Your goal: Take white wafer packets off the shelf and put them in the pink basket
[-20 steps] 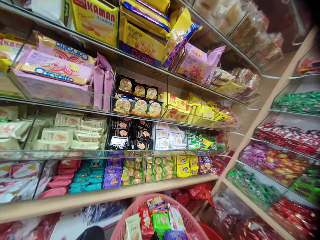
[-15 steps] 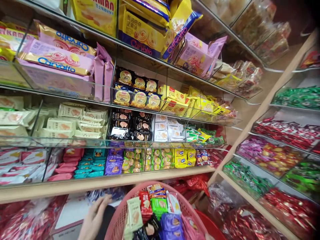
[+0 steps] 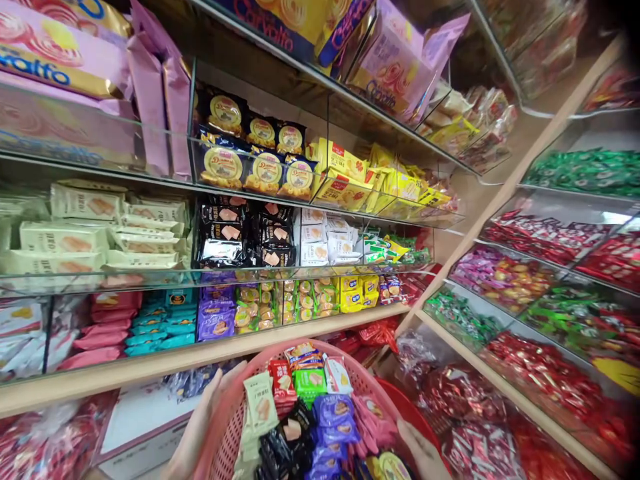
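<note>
A pink perforated plastic basket (image 3: 227, 427) stands low in front of me, full of small wrapped snacks. In it lie a pale green packet (image 3: 260, 403), black packets (image 3: 287, 440), purple packets (image 3: 334, 420), a bright green packet (image 3: 309, 381), a red packet (image 3: 283, 381) and pink packets (image 3: 370, 423). My left hand (image 3: 213, 403) lies along the basket's left side, fingertips at the rim. On the opposite side, my right hand (image 3: 420, 450) grips the rim, its fingers partly hidden below.
Clear-fronted shelves of snacks rise ahead, above a wooden shelf edge (image 3: 150, 357). Sweets bins (image 3: 540, 373) line the right side. Below are a white box (image 3: 145, 420), a red tub (image 3: 410, 407) behind the basket, and bagged red sweets (image 3: 465, 387).
My left hand has moved right and up onto the basket's side. More of my right hand shows at the rim. The view has come closer to the shelves and shifted right.
</note>
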Demonstrator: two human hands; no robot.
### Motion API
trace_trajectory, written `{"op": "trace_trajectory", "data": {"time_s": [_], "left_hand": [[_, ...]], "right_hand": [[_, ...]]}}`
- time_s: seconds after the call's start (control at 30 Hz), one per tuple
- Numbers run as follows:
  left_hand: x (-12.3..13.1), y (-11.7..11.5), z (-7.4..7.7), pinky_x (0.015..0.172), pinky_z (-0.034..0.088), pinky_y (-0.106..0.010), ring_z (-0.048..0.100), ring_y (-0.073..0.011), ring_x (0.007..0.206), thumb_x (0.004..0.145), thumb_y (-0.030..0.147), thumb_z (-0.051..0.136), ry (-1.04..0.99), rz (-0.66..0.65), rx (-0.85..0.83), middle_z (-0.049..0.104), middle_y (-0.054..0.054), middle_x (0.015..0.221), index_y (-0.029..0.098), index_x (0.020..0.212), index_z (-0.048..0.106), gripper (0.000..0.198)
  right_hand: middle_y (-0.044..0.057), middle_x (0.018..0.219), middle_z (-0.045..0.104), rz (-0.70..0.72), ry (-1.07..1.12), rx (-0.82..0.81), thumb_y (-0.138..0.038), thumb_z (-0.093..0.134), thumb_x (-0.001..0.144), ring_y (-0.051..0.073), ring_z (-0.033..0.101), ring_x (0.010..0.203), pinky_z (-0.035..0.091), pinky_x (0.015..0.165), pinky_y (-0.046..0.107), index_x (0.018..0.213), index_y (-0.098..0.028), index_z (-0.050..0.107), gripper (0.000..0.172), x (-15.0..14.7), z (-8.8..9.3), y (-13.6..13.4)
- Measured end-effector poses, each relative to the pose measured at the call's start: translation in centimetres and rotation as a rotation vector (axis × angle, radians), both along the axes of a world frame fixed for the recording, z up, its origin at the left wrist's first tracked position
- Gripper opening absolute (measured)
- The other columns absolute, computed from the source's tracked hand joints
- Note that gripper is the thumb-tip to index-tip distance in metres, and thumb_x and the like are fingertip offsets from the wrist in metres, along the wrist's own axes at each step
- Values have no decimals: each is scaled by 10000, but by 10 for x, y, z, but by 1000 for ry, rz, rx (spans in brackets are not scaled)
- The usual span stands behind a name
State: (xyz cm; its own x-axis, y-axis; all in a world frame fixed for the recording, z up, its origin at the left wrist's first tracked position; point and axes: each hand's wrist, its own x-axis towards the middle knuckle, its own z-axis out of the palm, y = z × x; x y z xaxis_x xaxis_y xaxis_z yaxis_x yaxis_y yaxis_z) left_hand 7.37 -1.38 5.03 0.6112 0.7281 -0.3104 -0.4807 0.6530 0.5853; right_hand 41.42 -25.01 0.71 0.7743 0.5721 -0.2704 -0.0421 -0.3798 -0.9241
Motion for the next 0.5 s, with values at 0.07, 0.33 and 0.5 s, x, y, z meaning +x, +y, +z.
{"op": "trace_trajectory", "data": {"time_s": [0.07,0.33,0.5], "left_hand": [[0,2,4,1181,79,-396,223,-253,1386,826,556,488,12,-2,25,386,-53,1447,188,1395,345,693],[3,15,16,1153,174,-453,272,-296,1364,827,586,435,148,-26,176,416,-83,1420,165,1375,385,693],[3,22,9,1154,157,-411,293,-274,1361,804,553,520,566,-39,540,399,-44,1446,206,1305,484,611]], "right_hand": [[106,1112,681,-7,50,41,-559,724,564,321,476,1228,306,1084,416,912,-150,711,537,-11,12,1],[72,1048,710,-34,250,83,-560,735,565,298,559,1138,411,1003,389,993,-173,681,580,-38,57,9],[84,1189,645,-85,163,28,-575,682,626,295,473,1233,365,1048,389,1037,-159,661,585,-32,39,11]]}}
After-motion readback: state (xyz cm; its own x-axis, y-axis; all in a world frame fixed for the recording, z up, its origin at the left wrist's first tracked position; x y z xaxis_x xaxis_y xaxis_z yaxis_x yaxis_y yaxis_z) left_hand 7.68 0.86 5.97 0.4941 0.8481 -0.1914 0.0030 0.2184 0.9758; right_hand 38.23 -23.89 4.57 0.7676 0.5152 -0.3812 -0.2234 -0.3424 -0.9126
